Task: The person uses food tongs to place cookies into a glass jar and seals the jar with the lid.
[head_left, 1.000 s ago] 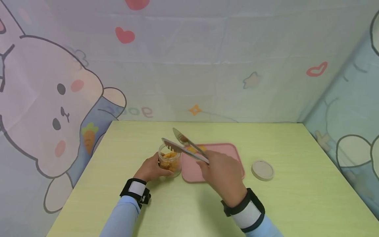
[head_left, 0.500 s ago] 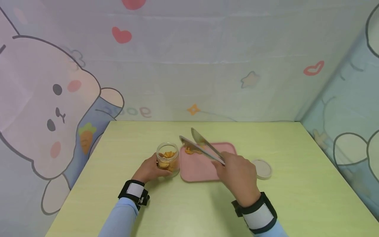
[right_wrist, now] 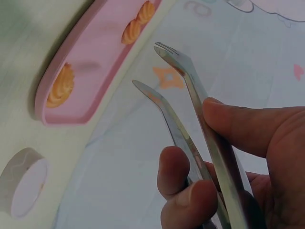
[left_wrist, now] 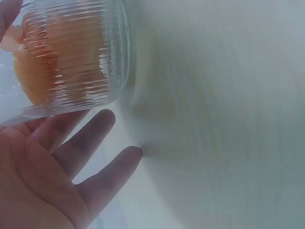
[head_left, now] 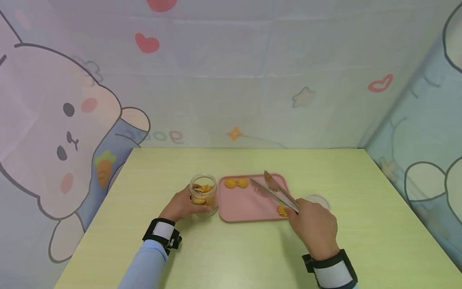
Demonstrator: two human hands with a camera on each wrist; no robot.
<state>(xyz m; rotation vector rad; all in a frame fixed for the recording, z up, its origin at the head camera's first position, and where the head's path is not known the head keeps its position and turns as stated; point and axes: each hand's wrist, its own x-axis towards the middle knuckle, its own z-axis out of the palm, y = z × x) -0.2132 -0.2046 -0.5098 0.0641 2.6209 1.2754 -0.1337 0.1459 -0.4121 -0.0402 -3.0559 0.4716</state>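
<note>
My left hand (head_left: 183, 204) grips a clear glass jar (head_left: 204, 195) standing on the table at the left edge of the pink tray (head_left: 238, 204). Golden swirled cookies (left_wrist: 62, 57) show through its ribbed wall in the left wrist view. In my right hand (head_left: 315, 225) I hold metal tongs (right_wrist: 209, 129), their two arms spread apart with nothing between the tips, over the tray's right half. Two cookies (head_left: 236, 183) lie side by side at the tray's back left. Another cookie (right_wrist: 61, 86) sits in its front right corner, partly hidden by the hand in the head view.
A round whitish lid (right_wrist: 28, 183) lies on the table right of the tray, partly behind my right hand in the head view. The pale yellow-green table (head_left: 216, 257) ends at a printed cloth backdrop (head_left: 231, 80) behind.
My right hand has carried the open tongs from above the jar rightward and nearer, over the tray's right side. The cookies on the tray have come into view. The left hand stays on the jar.
</note>
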